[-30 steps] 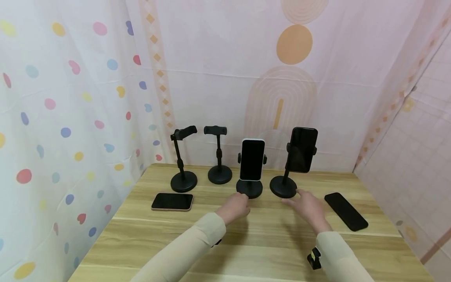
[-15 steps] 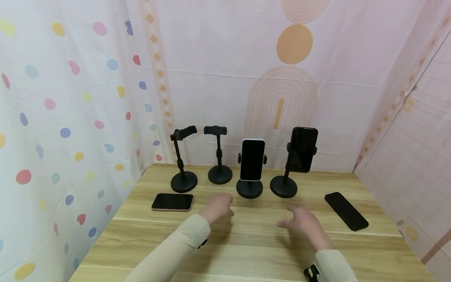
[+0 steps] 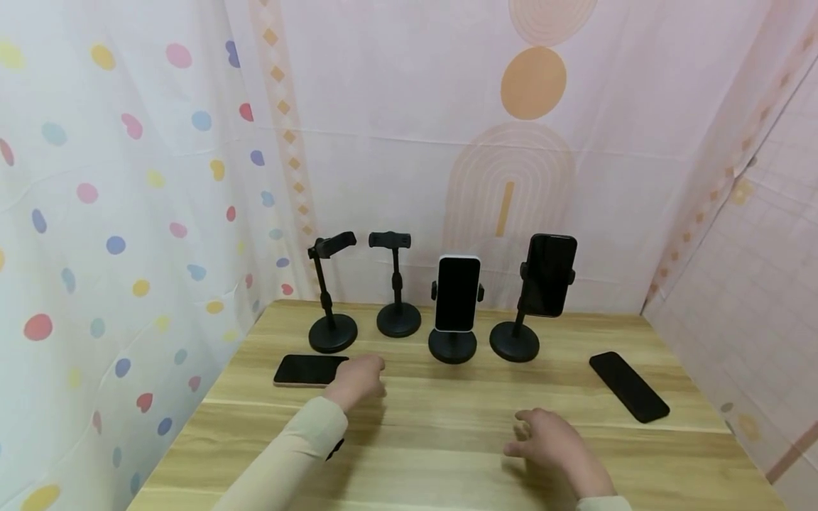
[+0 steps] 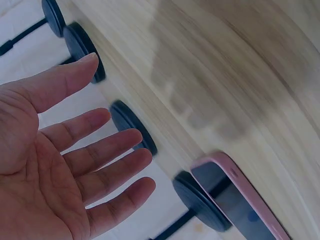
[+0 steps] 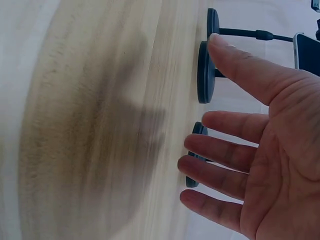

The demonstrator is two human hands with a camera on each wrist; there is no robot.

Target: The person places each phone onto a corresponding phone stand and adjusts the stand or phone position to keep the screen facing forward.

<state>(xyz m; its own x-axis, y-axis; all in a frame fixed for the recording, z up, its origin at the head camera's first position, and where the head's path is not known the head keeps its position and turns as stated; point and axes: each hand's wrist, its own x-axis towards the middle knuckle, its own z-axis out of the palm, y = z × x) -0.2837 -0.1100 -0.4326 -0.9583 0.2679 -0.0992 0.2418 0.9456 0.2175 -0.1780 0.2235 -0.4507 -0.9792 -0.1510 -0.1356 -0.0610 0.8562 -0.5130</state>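
Observation:
My left hand [image 3: 356, 383] hovers over the table beside a pink-edged phone [image 3: 305, 370], covering its right end in the head view. In the left wrist view its fingers are spread, holding nothing, and the phone [image 4: 245, 200] shows at lower right. My right hand [image 3: 548, 447] hangs above the right front of the table, fingers loose and palm bare in the right wrist view. A white-edged phone [image 3: 457, 294] stands upright in one black stand [image 3: 452, 348]. Another black phone [image 3: 551, 275] sits clamped, slightly tilted, in the stand [image 3: 514, 343] to its right.
Two stands without phones, the far-left stand [image 3: 333, 333] and its neighbour [image 3: 398, 319], stand at the back left. A black phone [image 3: 629, 387] lies flat at the right. Behind the wooden table [image 3: 441, 440] hang patterned curtains [image 3: 383, 142].
Both hands have drawn away from the bases of the two phone-bearing stands. The left moved left to the pink-edged phone; the right came back toward the front. Stands and phones stayed put.

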